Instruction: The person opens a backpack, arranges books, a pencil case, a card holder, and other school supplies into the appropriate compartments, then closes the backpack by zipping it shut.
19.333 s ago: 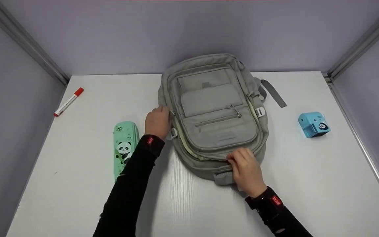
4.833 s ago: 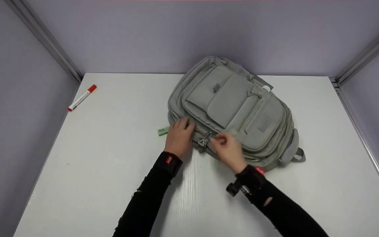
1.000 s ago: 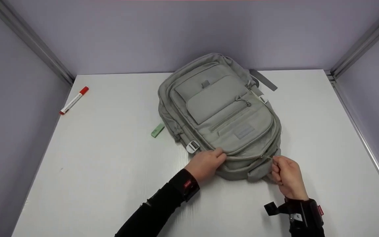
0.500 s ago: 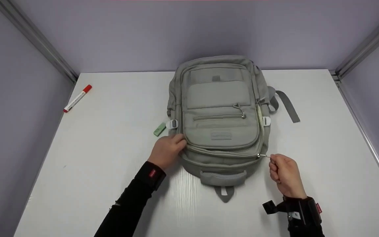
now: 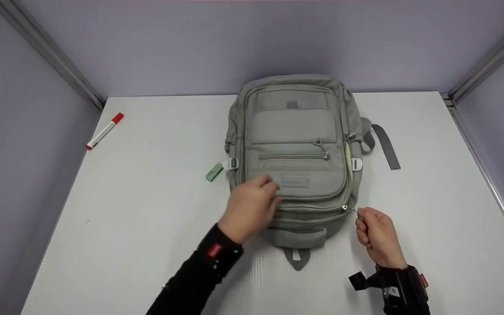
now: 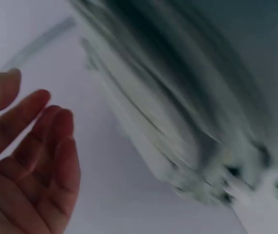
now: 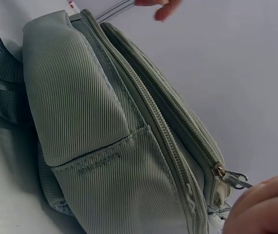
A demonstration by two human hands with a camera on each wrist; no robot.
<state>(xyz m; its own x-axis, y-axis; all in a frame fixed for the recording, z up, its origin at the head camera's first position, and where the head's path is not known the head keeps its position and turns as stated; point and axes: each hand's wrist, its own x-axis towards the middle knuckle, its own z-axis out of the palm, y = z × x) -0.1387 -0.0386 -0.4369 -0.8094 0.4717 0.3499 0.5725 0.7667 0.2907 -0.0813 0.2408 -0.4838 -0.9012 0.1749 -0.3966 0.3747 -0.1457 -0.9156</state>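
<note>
A grey backpack (image 5: 295, 127) lies front up, its top handle (image 5: 298, 238) toward me. My right hand (image 5: 379, 234) pinches a zipper pull (image 7: 235, 180) at the bag's lower right corner. In the right wrist view the zipper's two rows of teeth (image 7: 153, 107) stand apart, leaving a gap. My left hand (image 5: 250, 208) hovers over the bag's lower left part. The left wrist view shows that hand (image 6: 31, 161) holding nothing, its fingers loosely bent and apart from the blurred bag.
Left of the backpack, by its white buckle (image 5: 231, 164), lies a small green block (image 5: 214, 172). A red-capped marker (image 5: 104, 131) lies at the table's far left. A loose strap (image 5: 385, 146) sticks out right. Walls border the white table (image 5: 147, 210) at the back and sides.
The pencil case and blue sharpener seen earlier are out of sight. The bag has swung round to lie straight. My left hand has let go of its lower left edge; the right keeps the pull.
</note>
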